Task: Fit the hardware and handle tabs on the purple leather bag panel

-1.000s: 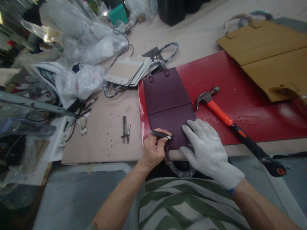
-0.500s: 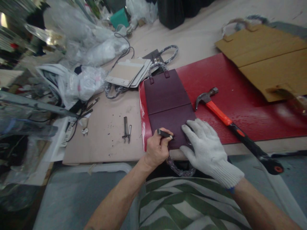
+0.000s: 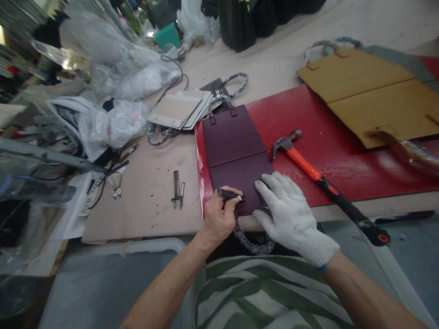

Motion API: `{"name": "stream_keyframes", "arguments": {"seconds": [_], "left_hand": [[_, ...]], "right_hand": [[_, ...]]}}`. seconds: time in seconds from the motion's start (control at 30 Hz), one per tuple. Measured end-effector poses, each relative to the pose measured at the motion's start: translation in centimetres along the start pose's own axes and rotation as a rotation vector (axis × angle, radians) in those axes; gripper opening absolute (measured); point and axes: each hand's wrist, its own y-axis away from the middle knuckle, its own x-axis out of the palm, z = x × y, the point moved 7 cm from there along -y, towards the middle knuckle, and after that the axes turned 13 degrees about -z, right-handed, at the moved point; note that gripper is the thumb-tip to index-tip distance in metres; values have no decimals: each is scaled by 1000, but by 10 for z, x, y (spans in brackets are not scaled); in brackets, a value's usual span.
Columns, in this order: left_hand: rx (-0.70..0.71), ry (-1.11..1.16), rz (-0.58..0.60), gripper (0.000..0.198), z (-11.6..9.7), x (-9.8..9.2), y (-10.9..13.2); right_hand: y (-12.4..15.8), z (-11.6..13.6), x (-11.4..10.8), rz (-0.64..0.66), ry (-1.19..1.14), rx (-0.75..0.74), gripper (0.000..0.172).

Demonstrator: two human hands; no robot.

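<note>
My bare left hand (image 3: 221, 214) grips a short, dark metal punch (image 3: 229, 194). The tool is tilted, and its lower end is at the near part of the dark purple leather bag panel (image 3: 233, 137). Flat on the panel's near right corner lies my right hand (image 3: 286, 214) in a white knit glove, fingers stretched out. One plastic-wrapped handle (image 3: 254, 246) of the panel hangs over the table edge below my hands; the other handle (image 3: 221, 101) is at its far end. A claw hammer (image 3: 305, 164) with an orange and black grip rests right of my gloved hand.
Beneath the panel is a red board (image 3: 284, 103). Mustard leather panels (image 3: 370, 87) with wrapped handles lie at right. Small metal tools (image 3: 178, 189) lie left of the board. Behind are stacked pale panels (image 3: 180, 107); clear plastic bags (image 3: 126, 119) crowd the left.
The camera view has shifted slightly, so the things on the table appear a little farther left. Both hands keep their places on the purple panel.
</note>
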Motion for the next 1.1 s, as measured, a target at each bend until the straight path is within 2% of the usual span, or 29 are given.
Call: {"name": "stream_keyframes", "arguments": {"seconds": [0.3,0.73,0.93,1.1], "left_hand": [[-177,150,-25,10,11,1,2],[-110,86,23,11,5,12,0],[-17,15,59,12,-2,15,-2],[-57,-33,123,11,-8,21,-11]], "right_hand": [[-1,-1,0,11,-9,11,59],[2,-2,1,2,-8,11,60],[1,-2,1,8,-12,10,60],[0,-2,1,0,-2,2,59]]}}
